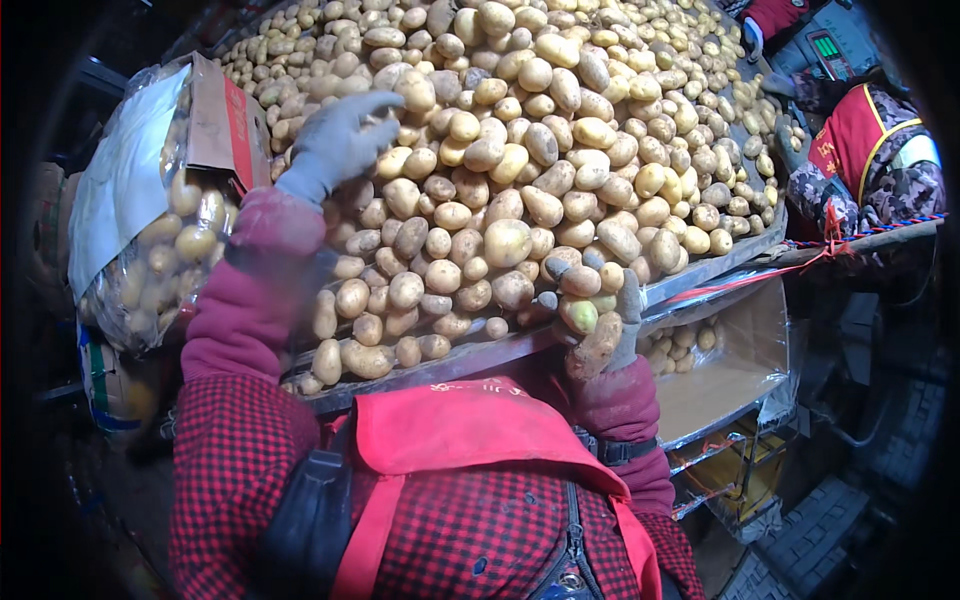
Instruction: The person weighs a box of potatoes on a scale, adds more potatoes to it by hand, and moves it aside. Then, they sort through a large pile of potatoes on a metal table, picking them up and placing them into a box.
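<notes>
A large heap of potatoes (517,172) covers the table in front of me. My left hand (337,142), in a grey glove, reaches over the left part of the heap. Its fingers are apart, their tips beside a pale potato (415,91), and nothing shows in its grasp. At the table's near edge my right hand (628,319), also gloved, cradles several potatoes (581,315). One of these has a greenish skin, and a longer brown one lies towards the wrist. The held potatoes hide much of the right palm.
A plastic-lined carton of potatoes (191,244) stands at the left. An open, lined box (720,390) holding some potatoes sits below the metal table edge (480,362) at right. Another person (862,150) works at the far right, near a scale with a lit display (828,51).
</notes>
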`<state>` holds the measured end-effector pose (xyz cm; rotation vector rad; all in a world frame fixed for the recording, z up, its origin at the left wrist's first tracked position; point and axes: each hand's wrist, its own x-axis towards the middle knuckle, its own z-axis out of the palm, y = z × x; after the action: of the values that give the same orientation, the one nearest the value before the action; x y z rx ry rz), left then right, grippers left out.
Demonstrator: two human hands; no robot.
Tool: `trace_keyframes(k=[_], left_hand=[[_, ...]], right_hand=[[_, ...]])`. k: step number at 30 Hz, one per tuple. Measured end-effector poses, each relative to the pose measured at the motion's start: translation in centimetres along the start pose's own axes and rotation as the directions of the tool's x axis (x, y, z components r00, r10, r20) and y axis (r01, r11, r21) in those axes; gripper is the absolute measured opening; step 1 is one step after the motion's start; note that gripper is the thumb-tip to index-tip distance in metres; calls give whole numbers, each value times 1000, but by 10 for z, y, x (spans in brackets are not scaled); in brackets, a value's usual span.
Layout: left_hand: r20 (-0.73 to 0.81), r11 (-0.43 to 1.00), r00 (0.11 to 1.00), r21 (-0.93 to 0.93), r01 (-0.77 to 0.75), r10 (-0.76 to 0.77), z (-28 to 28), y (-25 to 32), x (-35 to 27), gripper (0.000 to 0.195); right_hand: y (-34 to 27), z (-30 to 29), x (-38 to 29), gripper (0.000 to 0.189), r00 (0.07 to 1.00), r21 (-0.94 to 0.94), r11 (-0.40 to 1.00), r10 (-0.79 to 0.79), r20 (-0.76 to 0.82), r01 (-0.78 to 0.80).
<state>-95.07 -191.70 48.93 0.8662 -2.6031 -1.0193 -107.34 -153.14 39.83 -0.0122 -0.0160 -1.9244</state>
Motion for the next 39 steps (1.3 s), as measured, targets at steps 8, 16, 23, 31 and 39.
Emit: trace_keyframes(k=[8,16,23,31,39], left_hand=[[535,649,781,475,-594,323,49,52,-27,38],[423,518,867,696,-497,264,62,46,-47,39],[447,499,837,672,-547,316,67,36,-33,30],[353,673,916,633,-383,189,56,30,-28,28],[339,604,936,-728,324,-93,23,35,-147,35]], right_hand=[[2,0,-1,69,1000,18,1000,-13,-9,13],[13,4,-14,57,945,-760,643,-297,-135,93],[16,13,-9,57,953,-622,747,-303,-4,235],[11,-5,-4,61,918,-656,752,-300,-258,61],[14,27,0,63,828,-596,803,-328,-455,-10]])
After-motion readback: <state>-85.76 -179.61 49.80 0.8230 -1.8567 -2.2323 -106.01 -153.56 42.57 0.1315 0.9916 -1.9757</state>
